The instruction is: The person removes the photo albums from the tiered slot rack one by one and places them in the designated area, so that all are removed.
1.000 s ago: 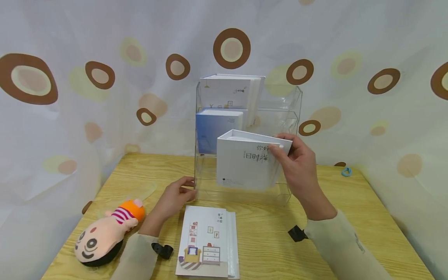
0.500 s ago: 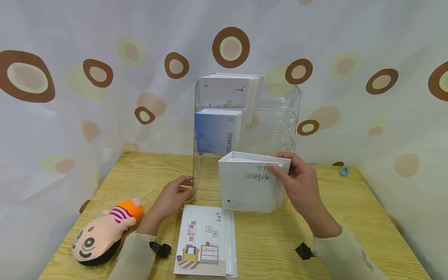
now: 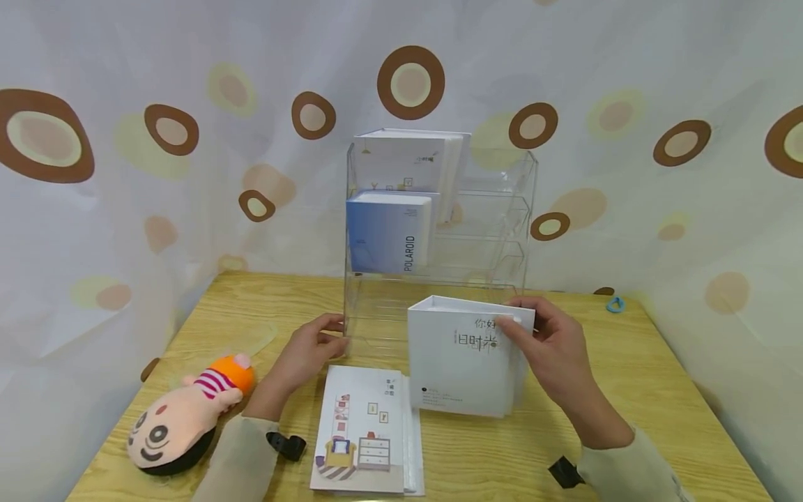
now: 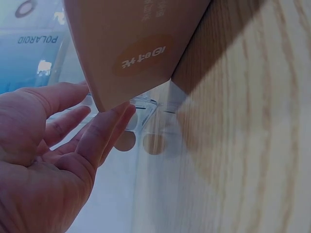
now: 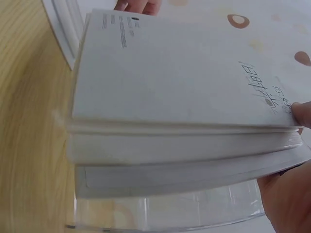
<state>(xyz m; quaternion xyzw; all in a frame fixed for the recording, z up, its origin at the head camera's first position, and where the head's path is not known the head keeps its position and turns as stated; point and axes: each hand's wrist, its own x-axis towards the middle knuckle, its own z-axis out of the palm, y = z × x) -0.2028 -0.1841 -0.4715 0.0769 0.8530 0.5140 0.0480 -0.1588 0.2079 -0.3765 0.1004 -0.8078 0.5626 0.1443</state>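
Observation:
My right hand [image 3: 552, 348] pinches the upper right corner of a white photo album [image 3: 461, 366], thumb on the cover and fingers behind. The album is held upright above the table, its pages slightly fanned in the right wrist view. My left hand [image 3: 310, 352] holds the lower left edge of a clear acrylic rack [image 3: 376, 307], fingertips and thumb at its side. The left wrist view shows these fingers close to a shadowed album cover [image 4: 141, 48]. Another white album [image 3: 357, 432] with a furniture drawing lies flat before the rack, partly overlapped by the held one.
On the rack's tiers stand a blue POLAROID album [image 3: 385, 233] and, higher up, a white album [image 3: 398, 157], both at the left. A plush doll [image 3: 188, 418] lies at the table's left. A small blue ring [image 3: 615, 305] sits at the back right.
My right hand has brought the white album down and towards me, slightly right, away from the rack. The blue album's POLAROID lettering has come into view. My left hand has stayed at the rack.

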